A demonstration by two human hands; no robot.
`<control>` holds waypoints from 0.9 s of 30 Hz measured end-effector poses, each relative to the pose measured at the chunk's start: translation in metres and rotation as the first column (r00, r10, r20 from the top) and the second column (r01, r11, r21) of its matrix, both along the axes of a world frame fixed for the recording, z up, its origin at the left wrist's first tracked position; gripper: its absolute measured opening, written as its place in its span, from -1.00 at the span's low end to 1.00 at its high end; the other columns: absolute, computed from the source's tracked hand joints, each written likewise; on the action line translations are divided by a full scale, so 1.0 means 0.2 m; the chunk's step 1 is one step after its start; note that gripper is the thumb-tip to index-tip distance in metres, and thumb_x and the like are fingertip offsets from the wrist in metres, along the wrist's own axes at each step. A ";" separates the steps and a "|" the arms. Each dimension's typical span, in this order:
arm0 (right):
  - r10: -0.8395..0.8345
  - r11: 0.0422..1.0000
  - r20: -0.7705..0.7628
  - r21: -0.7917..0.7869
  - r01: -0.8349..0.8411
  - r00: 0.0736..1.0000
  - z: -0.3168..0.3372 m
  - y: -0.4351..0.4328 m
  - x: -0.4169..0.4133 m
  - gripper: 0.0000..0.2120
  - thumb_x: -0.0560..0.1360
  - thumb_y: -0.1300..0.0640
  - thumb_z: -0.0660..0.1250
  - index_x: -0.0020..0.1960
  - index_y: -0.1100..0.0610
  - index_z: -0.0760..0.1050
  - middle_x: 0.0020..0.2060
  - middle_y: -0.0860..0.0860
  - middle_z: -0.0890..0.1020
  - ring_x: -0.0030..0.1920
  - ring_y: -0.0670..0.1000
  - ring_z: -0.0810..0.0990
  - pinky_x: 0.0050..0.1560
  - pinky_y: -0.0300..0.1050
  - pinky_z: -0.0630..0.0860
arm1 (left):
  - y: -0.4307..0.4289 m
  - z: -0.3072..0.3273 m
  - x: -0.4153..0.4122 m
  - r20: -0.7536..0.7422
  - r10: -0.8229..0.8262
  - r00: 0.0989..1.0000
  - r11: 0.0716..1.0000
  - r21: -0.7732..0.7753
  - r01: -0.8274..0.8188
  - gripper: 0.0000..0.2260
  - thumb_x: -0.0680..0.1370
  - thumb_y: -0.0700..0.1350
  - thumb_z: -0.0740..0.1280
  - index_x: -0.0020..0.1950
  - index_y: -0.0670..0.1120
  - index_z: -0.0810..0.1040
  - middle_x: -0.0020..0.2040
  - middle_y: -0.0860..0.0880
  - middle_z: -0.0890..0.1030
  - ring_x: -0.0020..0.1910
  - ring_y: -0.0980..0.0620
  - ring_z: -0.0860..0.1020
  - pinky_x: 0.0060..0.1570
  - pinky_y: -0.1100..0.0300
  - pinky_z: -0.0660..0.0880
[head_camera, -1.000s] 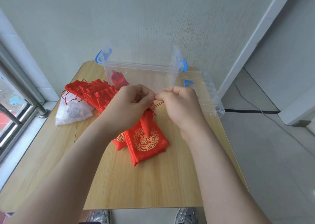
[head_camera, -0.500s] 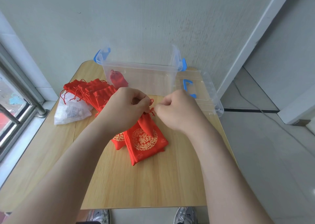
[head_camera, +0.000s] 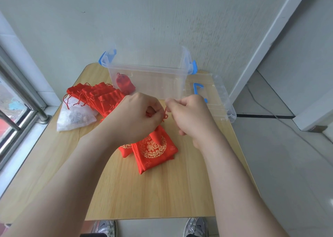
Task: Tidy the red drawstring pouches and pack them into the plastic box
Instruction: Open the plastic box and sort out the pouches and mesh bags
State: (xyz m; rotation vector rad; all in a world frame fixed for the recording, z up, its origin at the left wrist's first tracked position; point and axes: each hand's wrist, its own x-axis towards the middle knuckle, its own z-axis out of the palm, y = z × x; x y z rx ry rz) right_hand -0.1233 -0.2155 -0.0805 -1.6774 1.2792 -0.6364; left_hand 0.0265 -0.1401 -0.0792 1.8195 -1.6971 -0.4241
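So, barely started: only one small red pouch (head_camera: 125, 83) sits in the clear plastic box with blue latches (head_camera: 162, 82) at 12 o'clock. Left hand (head_camera: 133, 116) and right hand (head_camera: 191, 117) are curled, both pinching the red drawstring (head_camera: 165, 114) of a gold-patterned red satin pouch (head_camera: 155, 150) mid-bench (head_camera: 144, 191). The heap of red pouches (head_camera: 93, 96) at 10 o'clock isn't packed yet.

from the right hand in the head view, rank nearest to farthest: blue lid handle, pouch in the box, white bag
1. blue lid handle, just beyond the right hand
2. pouch in the box, at the box's left end
3. white bag, at the table's left edge
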 end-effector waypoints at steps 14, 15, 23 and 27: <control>0.143 0.904 -0.076 -0.396 -0.161 0.987 -0.04 0.00 0.02 -0.82 0.43 0.11 0.60 -0.01 -0.09 0.76 -0.19 -0.18 0.75 -0.21 -0.19 0.70 -0.09 -0.18 0.65 | -0.03 -0.06 0.03 -0.316 0.241 0.918 0.967 0.000 -0.254 -0.82 0.68 -0.07 0.38 -0.06 0.02 0.75 -0.23 0.12 0.74 -0.24 0.19 0.67 -0.15 0.17 0.56; 0.146 0.888 -0.096 -0.426 -0.173 0.985 -0.04 0.00 0.02 -0.79 0.42 0.11 0.62 0.02 -0.10 0.75 -0.19 -0.17 0.74 -0.20 -0.18 0.70 -0.06 -0.13 0.67 | -0.03 -0.06 0.03 -0.324 0.235 0.917 0.969 0.009 -0.245 -0.83 0.68 -0.06 0.39 -0.05 0.02 0.75 -0.22 0.09 0.75 -0.22 0.15 0.68 -0.15 0.16 0.57; 0.200 0.718 -0.188 -0.640 -0.274 0.962 -0.09 -0.02 0.02 -0.83 0.45 0.14 0.63 0.03 0.02 0.77 -0.20 -0.04 0.68 -0.17 0.04 0.65 -0.12 0.08 0.61 | 0.01 -0.03 0.03 -0.375 0.177 0.910 0.984 0.045 -0.173 -0.83 0.66 -0.08 0.42 -0.08 0.02 0.77 -0.19 0.01 0.76 -0.08 -0.14 0.71 0.10 -0.15 0.64; 0.253 0.731 -0.170 -0.611 -0.303 0.952 -0.07 -0.02 -0.02 -0.87 0.46 0.19 0.61 -0.03 0.02 0.79 -0.27 -0.12 0.66 -0.30 -0.18 0.55 -0.18 -0.12 0.55 | 0.03 -0.01 0.04 -0.342 0.119 0.932 0.989 0.121 -0.081 -0.80 0.68 -0.12 0.39 -0.09 -0.05 0.76 -0.23 0.00 0.76 -0.18 -0.18 0.70 -0.04 -0.13 0.62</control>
